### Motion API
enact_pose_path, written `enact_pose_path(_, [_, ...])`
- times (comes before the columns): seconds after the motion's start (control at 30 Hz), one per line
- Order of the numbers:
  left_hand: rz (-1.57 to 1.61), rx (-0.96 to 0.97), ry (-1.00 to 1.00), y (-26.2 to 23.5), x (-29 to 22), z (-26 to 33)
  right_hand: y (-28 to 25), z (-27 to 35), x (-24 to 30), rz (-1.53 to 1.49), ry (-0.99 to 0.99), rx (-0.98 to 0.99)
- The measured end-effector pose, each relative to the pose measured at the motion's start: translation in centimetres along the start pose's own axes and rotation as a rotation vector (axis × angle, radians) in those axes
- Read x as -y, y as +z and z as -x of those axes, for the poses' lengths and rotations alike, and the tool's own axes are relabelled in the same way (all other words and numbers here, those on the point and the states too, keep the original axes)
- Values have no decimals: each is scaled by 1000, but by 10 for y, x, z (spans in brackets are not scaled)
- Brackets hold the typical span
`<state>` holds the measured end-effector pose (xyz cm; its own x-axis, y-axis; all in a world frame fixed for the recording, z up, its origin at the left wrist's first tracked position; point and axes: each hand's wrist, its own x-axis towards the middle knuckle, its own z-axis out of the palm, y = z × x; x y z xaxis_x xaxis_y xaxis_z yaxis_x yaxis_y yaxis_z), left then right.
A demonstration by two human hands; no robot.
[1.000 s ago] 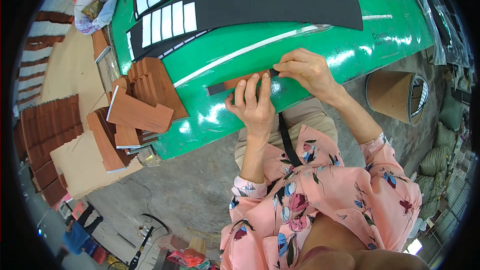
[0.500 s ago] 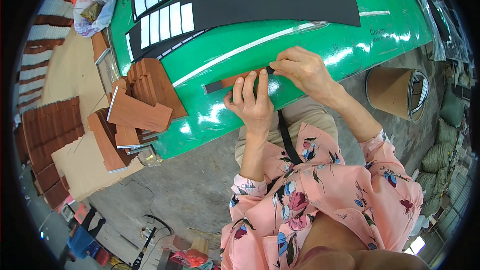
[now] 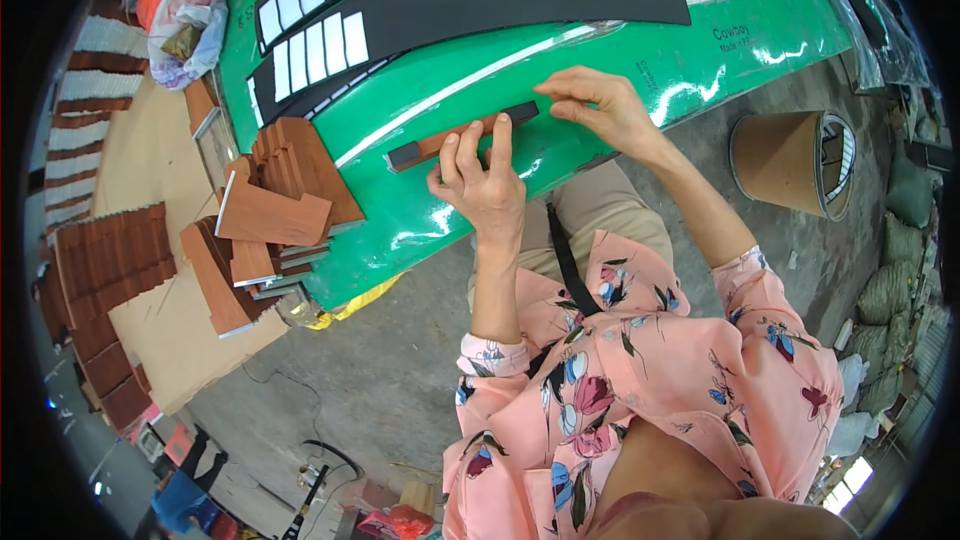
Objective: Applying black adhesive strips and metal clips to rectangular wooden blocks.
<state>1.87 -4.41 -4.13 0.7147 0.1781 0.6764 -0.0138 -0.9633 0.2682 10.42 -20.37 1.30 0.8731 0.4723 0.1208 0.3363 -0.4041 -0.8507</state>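
Observation:
A narrow wood-brown bar (image 3: 428,148) with a black pad at each end lies slantwise on the green tabletop (image 3: 400,210). My left hand (image 3: 483,185) holds it against the table, fingertips along its top and thumb at its near-left side. Just right of the bar's black right end, my right hand (image 3: 605,112) hovers apart from it. Its index finger stretches out above the thumb, and nothing shows between them. Large black foam sheets (image 3: 530,0) lie beyond, with white rectangular pieces (image 3: 325,48) on their left ends.
Several brown wood-look pieces (image 3: 275,208) are stacked at the table's left corner. More brown pieces (image 3: 112,260) rest on cardboard (image 3: 140,165) farther left. A white plastic bag (image 3: 188,22) sits at the upper left. A round brown drum (image 3: 780,160) stands on the floor at right.
My right hand has let go of the bar's right end and pulled slightly away. Its black right pad is now uncovered. My left hand stays on the bar.

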Motion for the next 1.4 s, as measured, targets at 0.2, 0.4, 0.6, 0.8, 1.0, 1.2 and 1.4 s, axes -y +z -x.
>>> enact_pose_path(0.2, [-56, 38, 31, 0, -2, 2, 30, 12, -1, 344, -376, -209])
enact_pose_path(0.4, [-110, 56, 60, -4, -6, -5, 29, 14, 10, 653, -529, -262])
enact_pose_path(0.6, [82, 109, -1, -12, 5, -3, 36, 1, 2, -305, 107, 17])
enact_pose_path(0.8, [199, 62, 56, -73, 16, -15, 30, -14, -32, -271, 133, -118])
enact_pose_path(1.0, [-167, -139, -365, -135, 86, -14, 1, -38, -53, -294, 279, -199])
enact_pose_path(1.2, [581, -85, -1068, -139, 111, -33, 1, -26, -14, 418, -5, -515])
enact_pose_path(1.4, [834, -291, -1208, -129, 111, -37, 45, -2, 20, -151, -34, -53])
